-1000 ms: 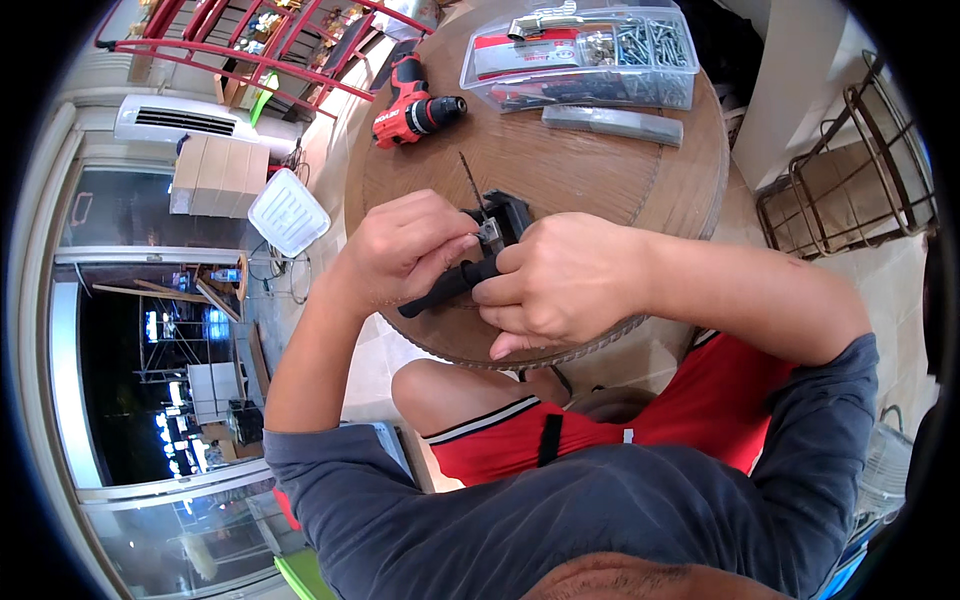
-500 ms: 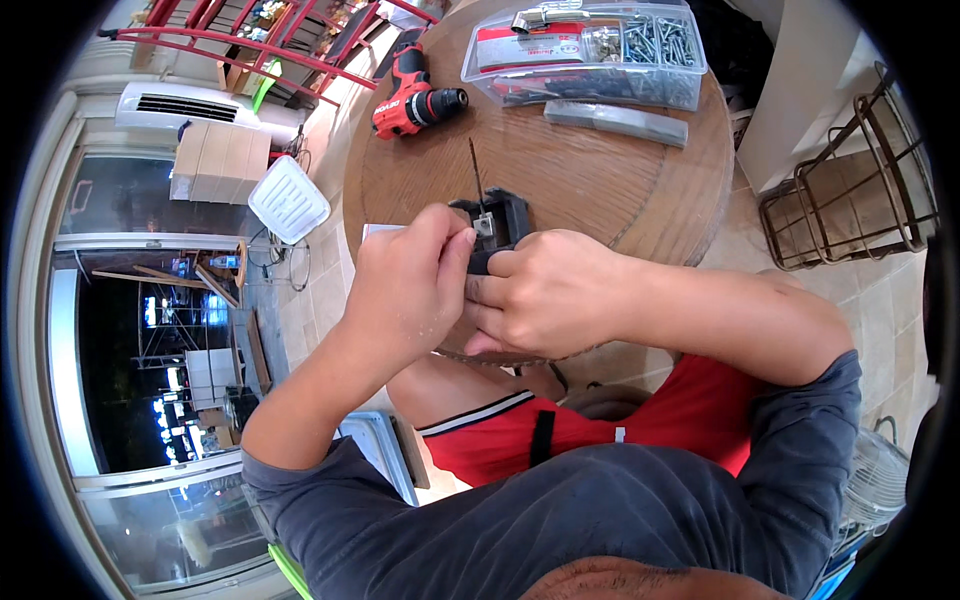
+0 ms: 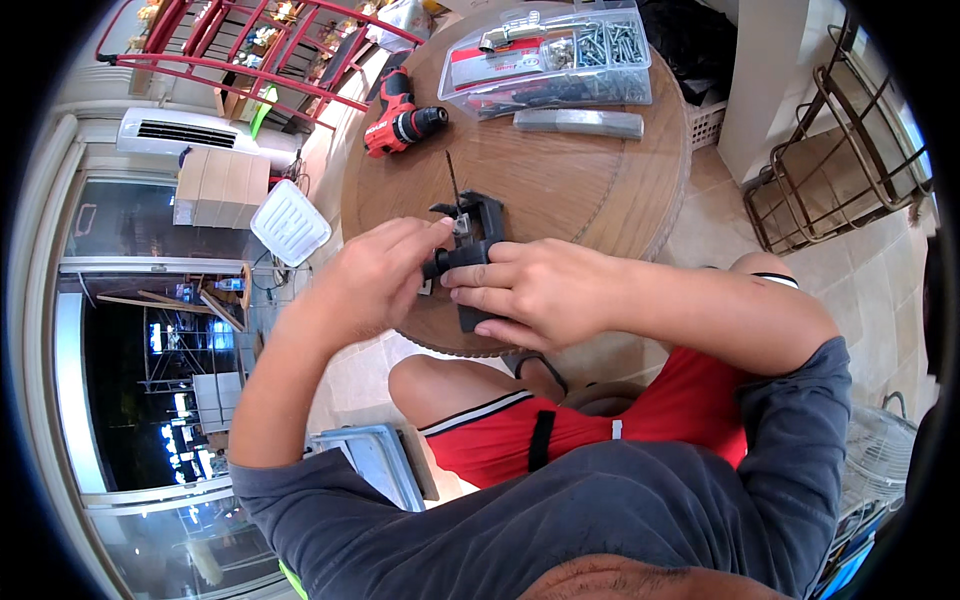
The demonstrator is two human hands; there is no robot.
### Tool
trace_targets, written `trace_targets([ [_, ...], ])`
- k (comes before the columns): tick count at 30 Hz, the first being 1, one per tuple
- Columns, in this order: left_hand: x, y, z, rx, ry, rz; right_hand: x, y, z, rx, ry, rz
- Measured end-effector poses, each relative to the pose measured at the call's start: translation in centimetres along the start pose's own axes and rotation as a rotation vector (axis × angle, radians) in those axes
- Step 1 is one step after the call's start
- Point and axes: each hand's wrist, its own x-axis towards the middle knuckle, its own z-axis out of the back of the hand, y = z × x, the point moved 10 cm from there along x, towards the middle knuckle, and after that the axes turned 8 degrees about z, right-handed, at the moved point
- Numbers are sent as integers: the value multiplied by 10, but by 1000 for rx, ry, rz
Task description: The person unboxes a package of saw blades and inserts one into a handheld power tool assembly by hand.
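Observation:
Over the near edge of the table, both hands hold a black saw attachment (image 3: pixel 484 250) with a black guard frame at its far end. A thin, dark blade (image 3: pixel 453 182) sticks out from its small metal clamp (image 3: pixel 462 226), pointing away from me. My left hand (image 3: pixel 372 282) is closed, with its fingertips at the clamp and its lower fingers near a black knob on the side. My right hand (image 3: pixel 545 292) wraps round the body from the right. Past the blade tip, a red and black cordless drill (image 3: pixel 402 122) lies on its side.
A round wooden table (image 3: pixel 590 195) carries a clear compartment box (image 3: pixel 545 72) of screws and hardware at the far side. In front of that box lies a slim transparent case (image 3: pixel 578 123). A brown metal rack (image 3: pixel 840 165) stands on the right, a white basket lid (image 3: pixel 290 222) on the left.
The hands have drawn apart slightly, uncovering more of the attachment's black body and side knob. My left hand has shifted left and down. The table and its things appear shifted left in view.

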Motion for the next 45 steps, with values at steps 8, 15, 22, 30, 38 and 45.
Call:
trace_targets([
  [8, 7, -18, 0, 490, 158, -345, -1, -3, -4, 29, 19, -11],
  [15, 15, -29, -1, 574, 165, -436, -3, 1, 1, -30, -24, 2],
  [22, 32, -16, -11, 371, 241, -299, -10, 3, 6, -116, -74, -24],
  [30, 52, 9, -7, 192, 203, 345, -19, 11, 12, -262, -20, -49],
  [38, 72, -3, 3, 142, 142, 218, -16, 12, 11, -246, -69, -42],
  [45, 70, 29, 4, 39, 95, 286, -17, 10, 12, -236, -50, -69],
])
